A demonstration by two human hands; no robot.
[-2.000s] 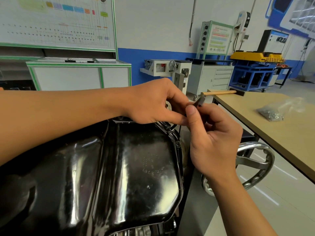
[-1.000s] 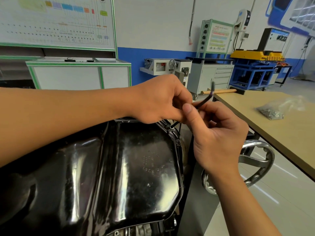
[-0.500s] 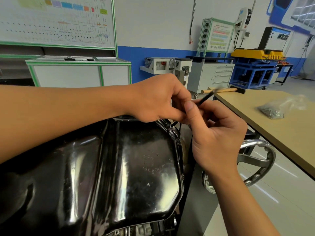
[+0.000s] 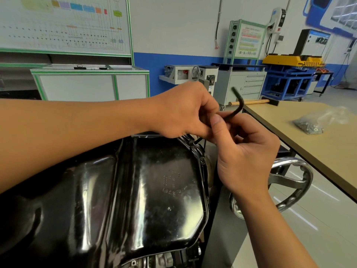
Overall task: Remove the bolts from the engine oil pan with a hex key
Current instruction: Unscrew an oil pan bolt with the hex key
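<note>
So nearest to you, the glossy black oil pan [image 4: 135,190] is filling the whole lower left of the view, bulging up toward you with the light glaring off it, and a bit of bare engine metal is peeking out under its near edge. Just right of the pan, a chrome handwheel [image 4: 289,182] is sitting lower down, partly hidden behind your right wrist. Moving out to the pan's far right corner, that's where you're working: your right hand [image 4: 245,157] is curling its fingers and pinching the long arm of the black hex key [image 4: 234,112] with the thumb on top, and the short arm is sticking up and away past your knuckles. The lower tip of the key is sitting at a bolt [image 4: 193,142] on the pan's flange, right at that corner. Your left hand [image 4: 183,111] is reaching across from the left and closing its fingertips on the key too, touching your right thumb. Further right, a tan table [image 4: 309,144] is carrying a clear plastic bag [image 4: 313,123] of small hardware and, at its far end, a wooden-handled hammer [image 4: 251,102]. Way back, cabinets and a blue-striped wall are lining the room.
</note>
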